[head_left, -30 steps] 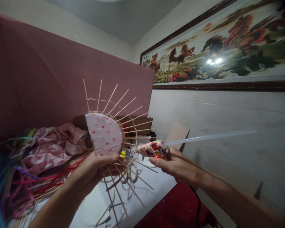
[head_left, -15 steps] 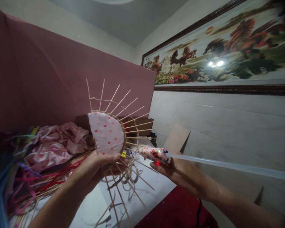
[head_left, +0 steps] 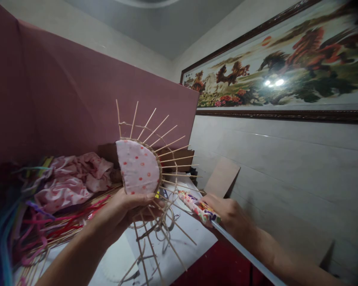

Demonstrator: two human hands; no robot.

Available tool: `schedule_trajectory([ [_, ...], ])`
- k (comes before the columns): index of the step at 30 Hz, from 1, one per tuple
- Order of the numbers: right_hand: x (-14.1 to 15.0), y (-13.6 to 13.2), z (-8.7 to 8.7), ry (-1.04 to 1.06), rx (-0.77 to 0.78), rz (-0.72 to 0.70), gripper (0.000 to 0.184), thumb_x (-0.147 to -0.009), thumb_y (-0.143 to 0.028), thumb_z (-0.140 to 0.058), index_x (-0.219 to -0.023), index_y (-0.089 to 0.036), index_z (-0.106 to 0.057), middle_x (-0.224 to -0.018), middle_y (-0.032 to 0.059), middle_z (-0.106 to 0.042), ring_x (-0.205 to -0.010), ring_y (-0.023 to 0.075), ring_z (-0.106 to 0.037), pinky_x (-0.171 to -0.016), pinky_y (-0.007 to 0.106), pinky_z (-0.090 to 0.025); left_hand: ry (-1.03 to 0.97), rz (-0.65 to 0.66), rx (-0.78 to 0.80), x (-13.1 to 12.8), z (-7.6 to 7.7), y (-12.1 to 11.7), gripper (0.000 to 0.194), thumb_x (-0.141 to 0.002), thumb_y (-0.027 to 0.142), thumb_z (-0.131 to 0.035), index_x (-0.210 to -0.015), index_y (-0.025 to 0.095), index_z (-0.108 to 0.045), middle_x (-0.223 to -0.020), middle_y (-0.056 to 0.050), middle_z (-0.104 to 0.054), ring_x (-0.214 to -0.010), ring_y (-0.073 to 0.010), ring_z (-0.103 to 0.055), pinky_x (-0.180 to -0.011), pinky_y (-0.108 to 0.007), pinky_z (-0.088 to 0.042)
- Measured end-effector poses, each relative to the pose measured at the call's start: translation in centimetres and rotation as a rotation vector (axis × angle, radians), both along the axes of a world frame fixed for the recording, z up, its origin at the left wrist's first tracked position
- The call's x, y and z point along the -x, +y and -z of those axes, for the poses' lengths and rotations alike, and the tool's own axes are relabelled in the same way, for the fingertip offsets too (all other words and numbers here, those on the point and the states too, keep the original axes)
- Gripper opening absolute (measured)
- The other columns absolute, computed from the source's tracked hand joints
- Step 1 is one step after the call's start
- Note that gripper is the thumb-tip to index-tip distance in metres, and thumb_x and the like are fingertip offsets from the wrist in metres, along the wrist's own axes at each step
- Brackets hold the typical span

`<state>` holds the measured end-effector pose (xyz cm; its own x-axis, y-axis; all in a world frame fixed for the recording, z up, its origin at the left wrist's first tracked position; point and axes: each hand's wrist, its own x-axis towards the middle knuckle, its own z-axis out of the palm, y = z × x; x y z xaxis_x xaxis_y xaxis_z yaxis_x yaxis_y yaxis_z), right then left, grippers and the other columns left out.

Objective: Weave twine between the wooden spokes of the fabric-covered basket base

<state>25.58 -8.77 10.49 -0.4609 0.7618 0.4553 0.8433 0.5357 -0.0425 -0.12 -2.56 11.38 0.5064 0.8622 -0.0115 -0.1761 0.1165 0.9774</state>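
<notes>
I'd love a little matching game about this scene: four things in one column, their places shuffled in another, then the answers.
Things
1. half-round piece
2. glue gun
3. horse picture
4. crumpled pink cloth

Places
A. hung on the tiled wall
B. gripped in the right hand
C. heaped toward the left of the view
D. held up in the left hand

Right pairs: 1-D, 2-B, 3-A, 4-C

The half-round cloth is pale pink with red spots
</notes>
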Motion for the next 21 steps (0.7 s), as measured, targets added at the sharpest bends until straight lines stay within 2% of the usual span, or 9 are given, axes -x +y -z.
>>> schedule_trajectory([
  [8,1.1,-0.9,0.5,-0.047,-0.155,0.002,0.044,-0.092,-0.048,-0.024,-0.081,-0.015,-0.050,-0.071,0.0076,-0.055,-0.058,0.0167,-0.050,-0.052,0.028,-0.033,0.018,-0.022,-0.010,-0.6,-0.3,-0.5,0.025,-0.067,0.028,-0.067,-0.081,0.008,-0.070,-0.085,-0.017,-0.073,-0.079,-0.0279,-0.066,-0.071,-0.036,-0.048],
  [13,1.4,-1.2,0.9,-0.091,-0.213,0.044,0.031,-0.091,-0.035,-0.029,-0.078,-0.016,-0.049,-0.069,0.0071,-0.054,-0.056,0.0163,-0.049,-0.050,0.027,-0.033,0.008,-0.023,-0.024,-0.7,-0.4,-0.9,0.021,-0.068,0.028,-0.066,-0.077,0.010,-0.069,-0.080,-0.014,-0.073,-0.071,-0.0236,-0.065,-0.067,-0.034,-0.047],
  [17,1.7,-1.5,1.1,-0.145,-0.267,0.089,0.020,-0.087,-0.024,-0.033,-0.078,-0.016,-0.049,-0.069,0.0074,-0.055,-0.055,0.0167,-0.049,-0.048,0.028,-0.031,0.011,-0.039,-0.046,-0.9,-0.8,-1.6,0.018,-0.069,0.026,-0.065,-0.077,0.010,-0.068,-0.074,-0.011,-0.070,-0.072,-0.0239,-0.065,-0.067,-0.033,-0.047],
  [21,1.8,-1.7,1.2,-0.203,-0.326,0.104,0.014,-0.084,-0.023,-0.037,-0.079,-0.016,-0.049,-0.067,0.0069,-0.054,-0.055,0.0174,-0.050,-0.046,0.027,-0.032,0.013,-0.046,-0.048,-1.0,-1.0,-2.0,0.015,-0.070,0.024,-0.064,-0.076,0.010,-0.067,-0.073,-0.010,-0.069,-0.071,-0.0237,-0.065,-0.066,-0.033,-0.047],
])
